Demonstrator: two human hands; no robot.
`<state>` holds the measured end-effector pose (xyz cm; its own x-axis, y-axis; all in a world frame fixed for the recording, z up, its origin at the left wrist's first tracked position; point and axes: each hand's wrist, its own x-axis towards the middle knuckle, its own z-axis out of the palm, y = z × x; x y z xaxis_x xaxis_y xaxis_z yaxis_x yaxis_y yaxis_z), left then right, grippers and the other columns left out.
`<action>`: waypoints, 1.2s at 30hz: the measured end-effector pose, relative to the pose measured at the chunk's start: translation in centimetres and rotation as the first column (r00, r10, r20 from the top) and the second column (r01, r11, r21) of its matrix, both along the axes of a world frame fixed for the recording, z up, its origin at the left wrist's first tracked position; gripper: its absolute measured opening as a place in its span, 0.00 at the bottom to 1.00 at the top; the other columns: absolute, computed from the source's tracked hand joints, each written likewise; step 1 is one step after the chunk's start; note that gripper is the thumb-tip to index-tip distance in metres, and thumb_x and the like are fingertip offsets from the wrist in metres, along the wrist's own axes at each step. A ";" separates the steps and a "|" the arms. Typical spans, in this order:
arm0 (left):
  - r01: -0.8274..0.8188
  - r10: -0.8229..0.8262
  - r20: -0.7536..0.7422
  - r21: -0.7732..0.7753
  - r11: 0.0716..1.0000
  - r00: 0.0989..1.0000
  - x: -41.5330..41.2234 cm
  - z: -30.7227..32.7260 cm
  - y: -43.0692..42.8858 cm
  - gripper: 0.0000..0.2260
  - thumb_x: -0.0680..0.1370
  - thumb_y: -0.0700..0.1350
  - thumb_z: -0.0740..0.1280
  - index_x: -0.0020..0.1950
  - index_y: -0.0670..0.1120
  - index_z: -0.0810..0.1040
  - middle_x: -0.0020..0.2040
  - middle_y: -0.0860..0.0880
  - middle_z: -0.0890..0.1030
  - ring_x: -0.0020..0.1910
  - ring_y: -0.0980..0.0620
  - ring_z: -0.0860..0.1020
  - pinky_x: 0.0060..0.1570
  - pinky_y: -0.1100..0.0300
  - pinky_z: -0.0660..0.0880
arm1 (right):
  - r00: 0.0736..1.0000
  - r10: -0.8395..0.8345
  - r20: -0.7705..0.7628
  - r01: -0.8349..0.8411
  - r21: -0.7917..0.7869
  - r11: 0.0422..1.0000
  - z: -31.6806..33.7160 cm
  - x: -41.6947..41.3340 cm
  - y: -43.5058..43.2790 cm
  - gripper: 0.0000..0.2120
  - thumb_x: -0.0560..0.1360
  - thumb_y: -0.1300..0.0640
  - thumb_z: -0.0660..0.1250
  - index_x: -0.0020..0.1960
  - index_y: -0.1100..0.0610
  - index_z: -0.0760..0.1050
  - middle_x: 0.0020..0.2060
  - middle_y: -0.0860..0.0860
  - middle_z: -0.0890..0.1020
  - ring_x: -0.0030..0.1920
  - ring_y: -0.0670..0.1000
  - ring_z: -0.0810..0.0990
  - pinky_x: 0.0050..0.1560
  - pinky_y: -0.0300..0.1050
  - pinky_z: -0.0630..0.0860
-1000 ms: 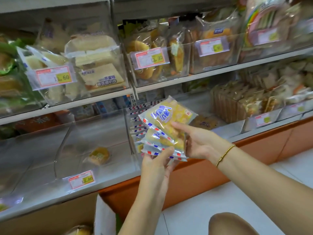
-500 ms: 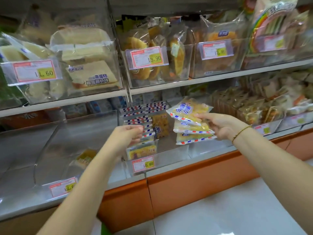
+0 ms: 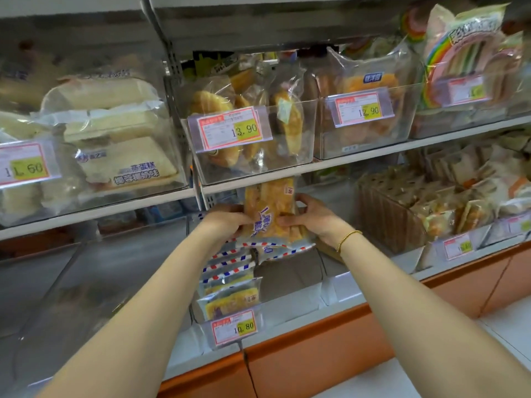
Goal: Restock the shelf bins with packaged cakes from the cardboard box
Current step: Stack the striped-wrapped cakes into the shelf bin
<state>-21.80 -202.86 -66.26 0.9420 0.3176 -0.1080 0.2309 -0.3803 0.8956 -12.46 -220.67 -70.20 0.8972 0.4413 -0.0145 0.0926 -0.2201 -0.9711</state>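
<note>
Cake packets (image 3: 270, 214), several stacked, are held upright between both hands over the clear bin (image 3: 290, 305) marked by the 10.80 price tag (image 3: 233, 327) on the lower shelf. The left grip (image 3: 227, 222) is curled round the stack's left edge. The right grip (image 3: 313, 218) is curled round the right edge, thumb in front. Both are holding the packets, neither slack. A row of matching packets (image 3: 230, 282) with red-and-blue striped edges is stood in the left part of the bin, and the right part looks unfilled. The cardboard box is not seen.

Step judged: the stack is about to be set into the bin. Whether behind or beside the row cannot be told.

Risks noted:
- The stack's top is close under the edge of the upper shelf (image 3: 316, 165), so it could be caught there if raised or tipped back.
- The wrappers look slick and several are held at once, so a lower packet could slip out and be dropped to the floor or behind the bin.
- The standing row seems only propped, so it could be knocked flat if the stack is pushed in against it.
- The cakes look soft, so they could be crushed by too hard a squeeze.
- If the stack is released tilted, the packets may be left fanned out and the price tag hidden
</note>
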 end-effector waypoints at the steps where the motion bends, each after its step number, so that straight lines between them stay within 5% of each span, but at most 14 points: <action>1: -0.023 0.023 0.007 0.035 0.999 1.000 0.5 -0.1 -0.2 0.11 0.73 0.44 0.74 0.55 0.44 0.81 0.51 0.46 0.83 0.48 0.46 0.80 0.51 0.55 0.77 | 1.000 0.018 0.012 -0.018 0.022 1.000 -0.4 0.5 0.4 0.34 0.63 0.59 0.80 0.65 0.53 0.68 0.58 0.52 0.80 0.54 0.52 0.81 0.53 0.47 0.80; 5: -0.139 0.138 0.058 0.017 0.990 0.989 1.1 -1.5 -0.4 0.19 0.72 0.37 0.74 0.62 0.42 0.77 0.58 0.44 0.81 0.55 0.46 0.79 0.59 0.51 0.76 | 0.989 0.146 -0.016 -0.145 0.046 0.988 -0.9 1.6 1.4 0.36 0.63 0.67 0.78 0.68 0.55 0.68 0.59 0.54 0.80 0.60 0.55 0.78 0.60 0.52 0.77; 9: -0.058 0.057 0.052 0.009 0.998 0.997 1.4 -2.7 -1.2 0.21 0.70 0.34 0.74 0.60 0.46 0.76 0.56 0.48 0.81 0.51 0.49 0.80 0.54 0.55 0.77 | 0.972 0.204 -0.118 -0.201 0.039 0.979 -0.8 3.3 1.0 0.24 0.65 0.76 0.71 0.60 0.64 0.76 0.55 0.57 0.82 0.57 0.56 0.80 0.59 0.48 0.77; 13: 0.001 0.026 -0.077 0.321 0.947 0.997 2.4 -3.6 -2.9 0.16 0.73 0.36 0.70 0.59 0.46 0.76 0.52 0.47 0.80 0.49 0.48 0.79 0.48 0.56 0.78 | 0.996 0.002 0.088 0.008 -0.118 0.993 -1.2 4.0 0.6 0.21 0.63 0.72 0.75 0.54 0.60 0.80 0.48 0.52 0.84 0.53 0.53 0.81 0.53 0.42 0.78; 16: 0.056 0.015 -0.141 0.484 0.873 0.990 2.3 -4.1 -3.4 0.09 0.77 0.36 0.64 0.56 0.43 0.74 0.50 0.45 0.79 0.44 0.46 0.78 0.42 0.56 0.76 | 0.968 -0.019 0.250 0.058 -0.147 0.987 -0.5 3.1 0.5 0.23 0.65 0.66 0.77 0.57 0.54 0.78 0.53 0.49 0.81 0.53 0.50 0.79 0.50 0.39 0.75; 19: 0.070 0.005 -0.161 0.456 0.887 0.987 1.5 -3.7 -3.1 0.13 0.76 0.39 0.70 0.59 0.45 0.74 0.48 0.47 0.77 0.40 0.51 0.76 0.38 0.60 0.75 | 0.915 0.181 0.359 0.001 -0.453 0.892 0.7 1.9 -0.2 0.17 0.67 0.56 0.77 0.55 0.51 0.80 0.53 0.46 0.79 0.53 0.47 0.76 0.53 0.40 0.71; 22: 0.060 -0.036 -0.075 0.347 0.936 0.997 0.5 -2.3 -1.0 0.24 0.71 0.37 0.75 0.66 0.45 0.75 0.53 0.49 0.81 0.52 0.50 0.80 0.52 0.58 0.78 | 0.847 0.306 0.436 0.089 -0.683 0.725 0.9 0.5 -0.3 0.18 0.71 0.52 0.74 0.60 0.54 0.80 0.56 0.49 0.80 0.54 0.49 0.78 0.52 0.40 0.72; 26: 0.010 -0.006 -0.012 0.392 0.920 1.000 -0.5 -0.7 1.1 0.19 0.71 0.38 0.75 0.60 0.45 0.78 0.55 0.49 0.81 0.53 0.52 0.79 0.56 0.62 0.75 | 0.762 0.341 0.551 0.170 -0.678 0.715 -0.5 -0.5 1.6 0.14 0.74 0.52 0.71 0.59 0.52 0.80 0.56 0.51 0.79 0.54 0.51 0.77 0.51 0.40 0.71; 31: 0.096 -0.111 -0.004 0.535 0.839 0.994 -1.8 -1.9 -0.1 0.07 0.76 0.49 0.70 0.53 0.51 0.82 0.48 0.55 0.82 0.46 0.58 0.78 0.43 0.67 0.73 | 0.655 0.303 0.692 0.394 -0.655 0.644 -1.8 -0.7 3.5 0.17 0.76 0.58 0.68 0.64 0.57 0.72 0.60 0.56 0.75 0.58 0.56 0.75 0.55 0.45 0.73; 33: 0.075 -0.106 0.027 0.545 0.835 0.994 -2.3 -2.2 0.1 0.07 0.78 0.49 0.67 0.53 0.51 0.83 0.50 0.55 0.83 0.47 0.58 0.78 0.44 0.67 0.72 | 0.661 0.380 0.647 0.393 -0.730 0.559 -2.1 -2.2 3.9 0.17 0.77 0.64 0.63 0.65 0.60 0.68 0.57 0.57 0.76 0.52 0.56 0.77 0.49 0.45 0.73; 36: -0.004 -0.058 0.092 0.562 0.827 0.994 -3.4 -2.3 1.0 0.09 0.78 0.47 0.65 0.56 0.51 0.82 0.56 0.53 0.82 0.51 0.56 0.78 0.45 0.67 0.70 | 0.778 0.561 0.281 0.034 -0.912 0.409 -3.1 -4.4 4.0 0.11 0.78 0.63 0.61 0.60 0.61 0.72 0.47 0.54 0.77 0.48 0.55 0.76 0.43 0.40 0.70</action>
<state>-25.18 -201.90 -68.52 0.9470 0.2687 0.1760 0.1340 -0.8286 0.5436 -16.85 -216.67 -73.31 0.7225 0.6738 -0.1546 0.6732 -0.7366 -0.0644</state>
